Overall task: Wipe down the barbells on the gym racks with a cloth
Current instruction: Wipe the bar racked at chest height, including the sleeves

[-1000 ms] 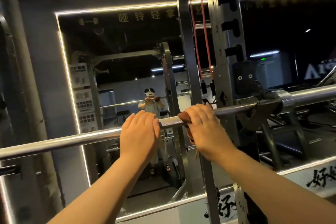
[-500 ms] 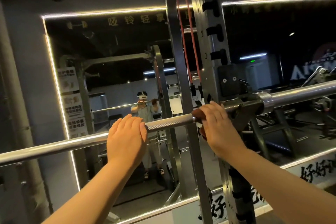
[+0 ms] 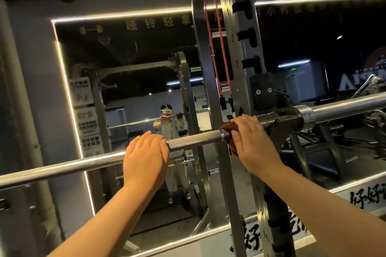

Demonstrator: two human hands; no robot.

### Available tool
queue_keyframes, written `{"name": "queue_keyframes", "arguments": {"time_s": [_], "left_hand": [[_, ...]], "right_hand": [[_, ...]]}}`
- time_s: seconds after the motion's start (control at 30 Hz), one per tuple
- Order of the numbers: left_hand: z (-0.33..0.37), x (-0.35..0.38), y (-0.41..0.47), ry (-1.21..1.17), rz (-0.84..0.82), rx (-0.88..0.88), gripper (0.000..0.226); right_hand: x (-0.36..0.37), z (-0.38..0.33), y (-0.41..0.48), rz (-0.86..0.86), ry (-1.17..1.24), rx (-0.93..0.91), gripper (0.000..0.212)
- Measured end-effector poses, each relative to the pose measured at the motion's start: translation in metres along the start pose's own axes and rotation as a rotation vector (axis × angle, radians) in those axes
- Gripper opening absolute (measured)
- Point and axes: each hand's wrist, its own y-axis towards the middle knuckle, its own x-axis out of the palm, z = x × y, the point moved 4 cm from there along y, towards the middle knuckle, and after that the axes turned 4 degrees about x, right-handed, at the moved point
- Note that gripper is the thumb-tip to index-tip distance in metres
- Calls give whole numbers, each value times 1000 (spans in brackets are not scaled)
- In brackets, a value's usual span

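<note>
A steel barbell (image 3: pixel 194 137) runs across the view from lower left to upper right, resting in a rack hook (image 3: pixel 286 123) on the right. My left hand (image 3: pixel 146 158) lies over the bar, fingers curled round it, where the smooth part meets the knurled part. My right hand (image 3: pixel 248 142) grips a brown cloth (image 3: pixel 226 127) wrapped round the bar, just left of the hook. The cloth shows at my fingertips and below my palm; the rest is hidden.
The rack's grey upright (image 3: pixel 246 48) with numbered slots stands right behind the bar. A red resistance band (image 3: pixel 217 48) hangs beside it. A wall mirror (image 3: pixel 125 69) with lit edges reflects the rack and a person. More gym equipment (image 3: pixel 367 115) sits at far right.
My right hand has slid the cloth rightward along the bar toward the rack hook, widening the gap between my hands. My left hand keeps its place on the bar.
</note>
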Motion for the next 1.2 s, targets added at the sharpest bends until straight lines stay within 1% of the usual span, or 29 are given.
{"name": "queue_keyframes", "arguments": {"time_s": [0.1,0.17,0.27,0.33,0.4,0.5,0.57,0.63,0.7,0.8,0.83,0.9,0.97,1.0,1.1,1.17,1.2], "left_hand": [[0,1,1,1,3,-21,51],[0,3,1,-5,-11,-45,52],[0,2,0,-3,-17,-52,53],[2,0,-1,-5,-27,-44,53],[3,-2,-2,2,-29,-43,52],[4,-2,-2,14,-12,-57,51],[5,-2,-2,26,-12,-70,51],[6,-2,-2,29,-22,-83,51],[6,-2,-2,28,-26,-85,53],[6,-2,-2,30,-51,-78,51],[6,-2,-3,35,-46,-76,47],[7,-4,-3,37,-22,-72,44],[8,-5,-2,27,-16,-73,47],[8,-5,-2,28,-11,-72,48],[7,-5,-2,44,-10,-93,48],[8,-5,-2,68,-8,-105,35],[10,-6,0,81,-33,-115,28]], "right_hand": [[-4,0,3,81,45,151,37],[3,-18,3,107,41,183,35],[15,-44,0,32,33,60,34],[13,-39,0,-14,11,-23,33],[8,-21,0,-36,-31,-67,36],[-1,2,0,31,-3,32,37],[1,-3,0,65,17,83,34],[8,-17,0,47,28,55,31],[11,-26,-2,-8,53,-30,31],[5,-14,-3,-79,28,-136,38],[3,-5,-2,-82,18,-136,38],[-4,11,1,-42,21,-50,37],[-6,16,1,32,34,44,36],[-5,12,0,60,32,56,35],[5,-12,-1,55,33,32,36],[10,-23,0,11,28,-52,34],[10,-22,0,-8,7,-105,34]]}}
